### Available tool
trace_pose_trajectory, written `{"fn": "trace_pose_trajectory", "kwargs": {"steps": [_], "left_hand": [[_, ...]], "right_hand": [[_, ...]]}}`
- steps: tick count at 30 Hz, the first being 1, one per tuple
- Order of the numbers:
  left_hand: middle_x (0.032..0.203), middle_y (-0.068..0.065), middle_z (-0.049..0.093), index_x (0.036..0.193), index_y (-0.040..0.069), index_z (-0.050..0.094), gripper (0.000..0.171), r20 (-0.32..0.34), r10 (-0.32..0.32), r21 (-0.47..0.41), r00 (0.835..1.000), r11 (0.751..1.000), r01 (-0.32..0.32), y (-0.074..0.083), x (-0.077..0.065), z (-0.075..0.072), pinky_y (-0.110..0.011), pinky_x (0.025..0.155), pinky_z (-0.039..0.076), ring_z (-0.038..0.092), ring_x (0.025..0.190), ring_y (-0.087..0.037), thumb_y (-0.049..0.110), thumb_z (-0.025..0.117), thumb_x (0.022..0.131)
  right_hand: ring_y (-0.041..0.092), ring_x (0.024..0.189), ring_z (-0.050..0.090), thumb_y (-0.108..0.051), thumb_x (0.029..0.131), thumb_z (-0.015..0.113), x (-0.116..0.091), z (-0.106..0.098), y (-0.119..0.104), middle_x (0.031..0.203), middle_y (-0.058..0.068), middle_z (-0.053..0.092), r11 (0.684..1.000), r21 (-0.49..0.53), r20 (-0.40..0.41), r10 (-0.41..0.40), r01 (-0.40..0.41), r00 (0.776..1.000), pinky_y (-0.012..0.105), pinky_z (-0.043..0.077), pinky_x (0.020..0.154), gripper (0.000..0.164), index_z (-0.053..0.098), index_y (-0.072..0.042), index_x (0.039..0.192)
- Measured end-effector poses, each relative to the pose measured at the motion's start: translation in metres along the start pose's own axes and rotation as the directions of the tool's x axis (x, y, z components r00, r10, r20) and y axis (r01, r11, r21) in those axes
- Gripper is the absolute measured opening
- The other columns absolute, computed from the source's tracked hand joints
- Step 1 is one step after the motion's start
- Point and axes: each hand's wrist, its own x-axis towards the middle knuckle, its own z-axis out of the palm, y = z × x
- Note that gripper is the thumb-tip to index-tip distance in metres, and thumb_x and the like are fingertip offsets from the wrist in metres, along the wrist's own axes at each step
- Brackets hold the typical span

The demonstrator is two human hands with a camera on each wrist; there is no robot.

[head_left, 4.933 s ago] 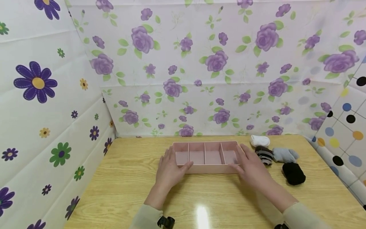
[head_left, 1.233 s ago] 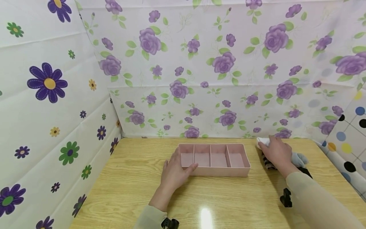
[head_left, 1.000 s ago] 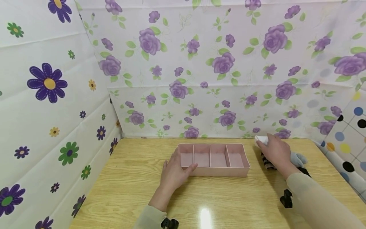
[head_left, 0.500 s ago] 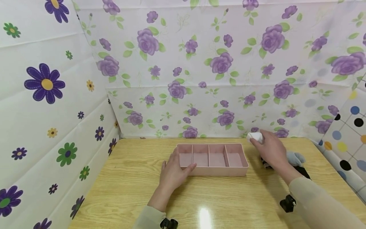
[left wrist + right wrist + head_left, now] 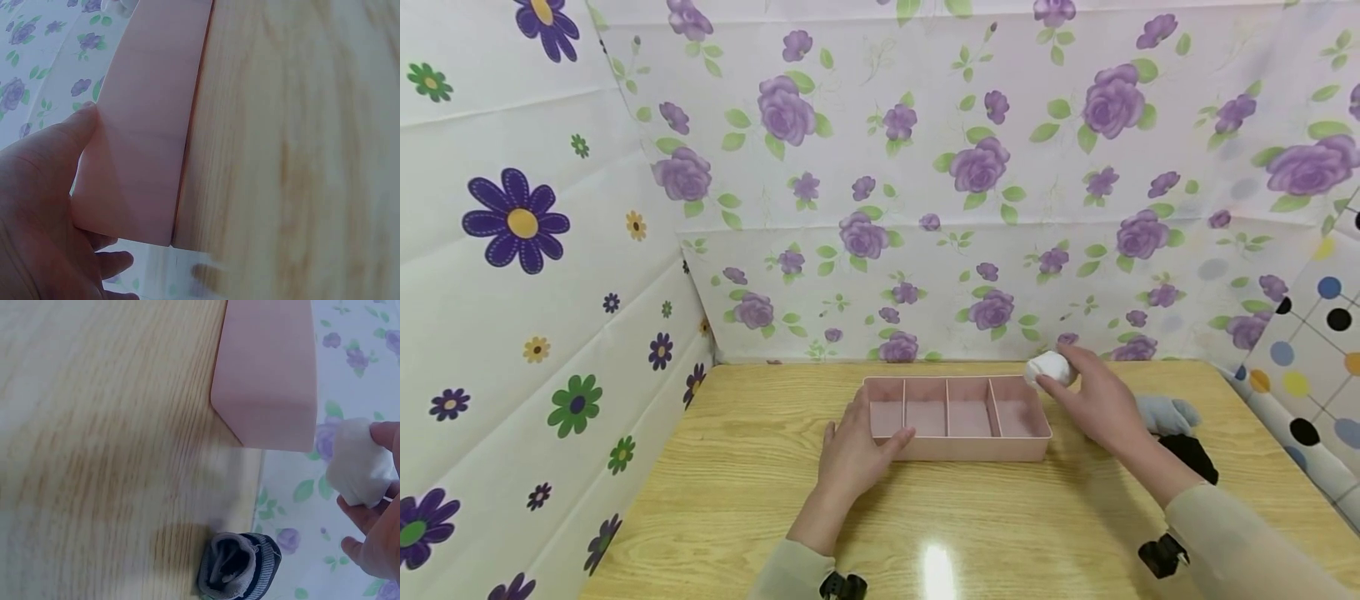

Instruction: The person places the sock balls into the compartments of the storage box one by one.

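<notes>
Has table (image 5: 722, 483) stretching wide leftward and in front of a pink box (image 5: 970, 451), with back edge close behind; rests left hand (image 5: 856, 452), loosely spread, against the box's left end; pinches a rolled, rounded, plain white sock (image 5: 1048, 369) in the right hand (image 5: 1099, 402), raised near the box's back right corner

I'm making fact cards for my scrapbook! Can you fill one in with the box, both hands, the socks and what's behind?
Box: pink, four slots, on the table; this is the box
Left hand: touching the box's left end
Right hand: holding the white sock between thumb and fingers
White sock's place: off the table, near the box's right end
Other socks: gray sock, black sock, striped sock
Behind: cloth with purple flowers
</notes>
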Motion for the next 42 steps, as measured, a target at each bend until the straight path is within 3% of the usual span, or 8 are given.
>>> {"fn": "trace_pose_trajectory", "kwargs": {"steps": [7, 21, 32, 42], "left_hand": [[0.179, -0.018, 0.030, 0.178, 0.009, 0.015, 0.115, 0.001, -0.007, 0.008, 1.000, 1.000, 0.007, 0.000, -0.001, 0.000, -0.074, 0.129, 0.016, 0.036, 0.162, -0.038, 0.075, 0.066, 0.100], [0.178, -0.019, 0.031, 0.178, 0.008, 0.017, 0.113, 0.004, -0.012, -0.006, 1.000, 1.000, 0.012, 0.002, -0.002, -0.001, -0.074, 0.129, 0.015, 0.035, 0.162, -0.039, 0.074, 0.067, 0.100], [0.179, -0.017, 0.030, 0.178, 0.010, 0.016, 0.114, 0.008, -0.018, -0.005, 1.000, 1.000, 0.018, 0.003, -0.001, -0.001, -0.074, 0.129, 0.014, 0.034, 0.163, -0.037, 0.074, 0.067, 0.100], [0.179, -0.017, 0.030, 0.178, 0.011, 0.015, 0.114, 0.006, -0.017, -0.007, 1.000, 1.000, 0.017, 0.002, -0.001, 0.000, -0.074, 0.129, 0.013, 0.034, 0.162, -0.038, 0.075, 0.066, 0.100]], "right_hand": [[0.052, 0.142, 0.052, -0.043, 0.110, 0.071, -0.006, 0.004, -0.002, 0.166, 0.030, 0.044, 0.994, 0.079, 0.066, -0.080, 0.074, 0.995, 0.070, 0.052, 0.101, 0.076, 0.045, 0.001, 0.166], [0.054, 0.148, 0.047, -0.017, 0.105, 0.079, -0.011, 0.015, -0.001, 0.168, 0.029, 0.041, 0.971, 0.145, 0.148, -0.212, 0.190, 0.966, 0.070, 0.053, 0.103, 0.073, 0.044, 0.000, 0.167], [0.053, 0.138, 0.056, -0.014, 0.104, 0.081, -0.009, 0.023, -0.007, 0.165, 0.026, 0.045, 0.967, 0.137, 0.213, -0.238, 0.212, 0.948, 0.062, 0.057, 0.095, 0.070, 0.049, -0.001, 0.165], [0.050, 0.140, 0.055, -0.014, 0.104, 0.079, -0.008, 0.025, -0.005, 0.166, 0.023, 0.045, 0.972, 0.128, 0.261, -0.224, 0.196, 0.939, 0.054, 0.056, 0.093, 0.069, 0.049, -0.003, 0.165]]}}
